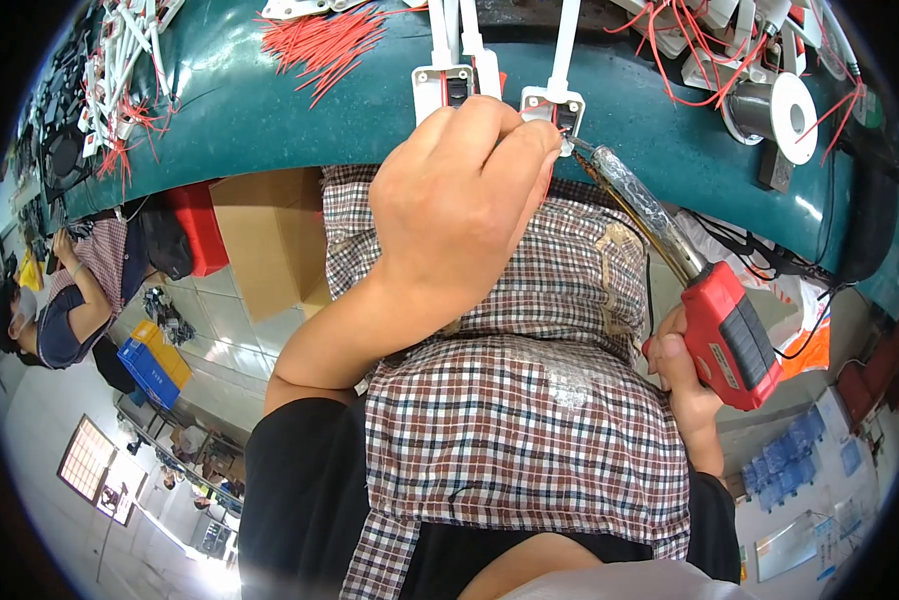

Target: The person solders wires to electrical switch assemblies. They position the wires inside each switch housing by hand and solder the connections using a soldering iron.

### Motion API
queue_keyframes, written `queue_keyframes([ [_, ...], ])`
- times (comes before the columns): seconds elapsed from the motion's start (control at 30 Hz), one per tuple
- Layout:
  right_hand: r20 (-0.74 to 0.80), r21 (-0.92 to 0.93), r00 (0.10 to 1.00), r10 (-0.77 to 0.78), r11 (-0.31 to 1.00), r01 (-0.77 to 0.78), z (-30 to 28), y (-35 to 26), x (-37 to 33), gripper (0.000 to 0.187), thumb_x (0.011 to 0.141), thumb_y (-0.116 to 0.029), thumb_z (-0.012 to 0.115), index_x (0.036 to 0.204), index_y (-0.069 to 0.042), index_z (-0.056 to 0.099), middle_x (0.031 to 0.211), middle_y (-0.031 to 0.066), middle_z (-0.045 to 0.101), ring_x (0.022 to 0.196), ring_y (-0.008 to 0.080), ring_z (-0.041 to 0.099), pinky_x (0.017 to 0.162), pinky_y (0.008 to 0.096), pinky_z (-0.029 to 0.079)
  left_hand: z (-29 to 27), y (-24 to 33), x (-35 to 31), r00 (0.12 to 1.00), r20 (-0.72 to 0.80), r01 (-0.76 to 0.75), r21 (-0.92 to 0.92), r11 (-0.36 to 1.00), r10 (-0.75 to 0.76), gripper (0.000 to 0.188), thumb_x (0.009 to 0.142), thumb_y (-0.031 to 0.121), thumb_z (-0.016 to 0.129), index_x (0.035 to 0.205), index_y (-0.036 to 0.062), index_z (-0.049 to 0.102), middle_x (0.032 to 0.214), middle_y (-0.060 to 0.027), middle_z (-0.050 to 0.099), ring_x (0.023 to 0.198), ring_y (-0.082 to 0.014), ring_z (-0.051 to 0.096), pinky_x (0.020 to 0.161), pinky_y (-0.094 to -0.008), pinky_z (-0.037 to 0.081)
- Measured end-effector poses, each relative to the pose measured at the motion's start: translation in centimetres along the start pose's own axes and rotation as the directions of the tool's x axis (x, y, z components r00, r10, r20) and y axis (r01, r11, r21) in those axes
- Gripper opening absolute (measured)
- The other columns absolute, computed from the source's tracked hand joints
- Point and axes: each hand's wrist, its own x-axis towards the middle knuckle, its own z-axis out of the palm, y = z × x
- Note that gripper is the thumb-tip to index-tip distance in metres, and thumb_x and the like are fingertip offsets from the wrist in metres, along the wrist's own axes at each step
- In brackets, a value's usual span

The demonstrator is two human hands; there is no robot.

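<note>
My right hand [677, 365] is wrapped round the handle of a red and black soldering gun [724, 330]. Its metal barrel slants up and left, and the tip meets a small white plastic housing [573, 108] on a white stem at the table's edge. Beside that tip, my left hand [459, 195] pinches with thumb and forefinger at the housing. A thin red wire shows by the fingertips, though the fingers hide most of it. Left of this, partly behind my knuckles, lies a second white housing [427, 88] with a black part inside.
On the green table [219, 100] lie a pile of red wires [324, 48], white stemmed parts [134, 60] at left, and a solder spool [794, 118] at right. An open cardboard box [264, 235] stands below the edge. Another person [79, 300] sits at far left.
</note>
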Motion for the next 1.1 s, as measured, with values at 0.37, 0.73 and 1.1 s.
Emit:
queue_keyframes([
  [0.37,-0.008,-0.097,0.989,-0.145,0.985,0.144,-0.10,0.21,0.03,0.012,0.091,-0.011,0.059,0.089,-0.002,0.050,0.069,0.0044,0.046,0.051,0.0090,0.040,0.050,0.0250,0.038,0.48,-0.51,-0.16,0.998,-0.038,-0.041,0.018,0.999,0.041,0.017,0.072,0.011,0.076,0.086,0.0120,0.066,0.077,0.0013,0.054,0.065,-0.0156,0.056,0.052,-0.0287,0.045],
  [0.73,0.006,-0.049,0.991,-0.132,0.990,0.132,-0.19,0.50,-0.06,0.011,0.091,-0.008,0.056,0.095,-0.003,0.047,0.073,0.0056,0.047,0.049,0.0079,0.037,0.050,0.0248,0.039,0.26,-0.38,-0.17,0.999,-0.016,-0.030,0.029,0.999,0.030,0.016,0.072,0.012,0.076,0.086,0.0121,0.066,0.077,0.0012,0.054,0.065,-0.0157,0.056,0.051,-0.0289,0.045],
  [1.1,-0.032,-0.016,0.986,-0.161,0.987,0.160,-0.12,0.67,0.04,0.011,0.091,-0.007,0.056,0.095,-0.001,0.047,0.072,0.0063,0.048,0.045,0.0072,0.035,0.046,0.0239,0.037,0.28,-0.49,0.17,0.999,-0.037,0.007,-0.039,0.999,-0.008,0.016,0.073,0.013,0.078,0.085,0.0111,0.067,0.074,-0.0015,0.057,0.063,-0.0182,0.058,0.053,-0.0301,0.046],
])
